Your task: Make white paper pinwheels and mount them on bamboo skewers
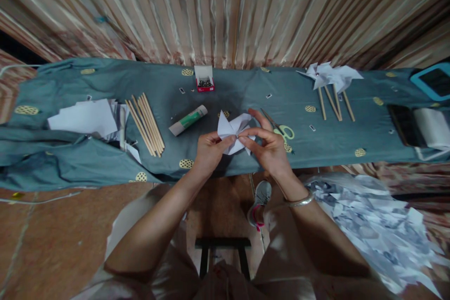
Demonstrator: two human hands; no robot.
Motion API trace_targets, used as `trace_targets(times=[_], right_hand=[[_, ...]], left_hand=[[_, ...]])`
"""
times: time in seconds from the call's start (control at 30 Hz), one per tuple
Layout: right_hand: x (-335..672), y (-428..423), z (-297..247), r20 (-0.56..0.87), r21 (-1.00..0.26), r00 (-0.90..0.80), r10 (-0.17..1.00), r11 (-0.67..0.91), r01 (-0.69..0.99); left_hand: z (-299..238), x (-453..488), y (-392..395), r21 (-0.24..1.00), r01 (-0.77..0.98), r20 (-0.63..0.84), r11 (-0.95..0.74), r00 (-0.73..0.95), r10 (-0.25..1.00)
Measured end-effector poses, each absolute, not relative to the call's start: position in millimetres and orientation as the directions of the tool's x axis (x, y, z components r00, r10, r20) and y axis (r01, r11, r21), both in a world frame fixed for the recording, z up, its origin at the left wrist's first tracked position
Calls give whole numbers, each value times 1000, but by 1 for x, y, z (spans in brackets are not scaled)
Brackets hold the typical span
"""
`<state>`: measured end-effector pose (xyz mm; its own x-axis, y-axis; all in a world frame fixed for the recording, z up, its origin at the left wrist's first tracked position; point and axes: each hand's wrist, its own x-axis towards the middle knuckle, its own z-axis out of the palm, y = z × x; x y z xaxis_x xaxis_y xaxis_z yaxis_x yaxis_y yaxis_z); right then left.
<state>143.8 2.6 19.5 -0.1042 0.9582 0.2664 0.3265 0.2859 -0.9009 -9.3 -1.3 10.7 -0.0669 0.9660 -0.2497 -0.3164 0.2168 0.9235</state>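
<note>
A folded white paper pinwheel is between my two hands, just above the front part of the table. My left hand pinches its left side, with the thumb on top near the middle. The thumb and index finger of my right hand close at the pinwheel's centre; anything small between those fingertips is too tiny to make out. Just past my right hand lie scissors with pale green handles. A white tube with a green label rests left of the pinwheel.
Farther back stands an open red box of small metal pieces. Wooden sticks and stacked white paper lie left. Finished pinwheels on sticks are at the back right. Paper scraps fill a bag below the table's right side.
</note>
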Motion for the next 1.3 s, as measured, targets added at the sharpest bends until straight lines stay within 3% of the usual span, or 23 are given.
trace_targets(times=[1.0, 1.3], right_hand=[[145, 4, 15, 255, -905, -121, 959, 281, 320], [141, 4, 19, 199, -917, -81, 977, 215, 336]], left_hand=[[9, -9, -1, 920, -319, -259, 228, -57, 964], [10, -9, -1, 917, -327, -258, 226, -55, 965]])
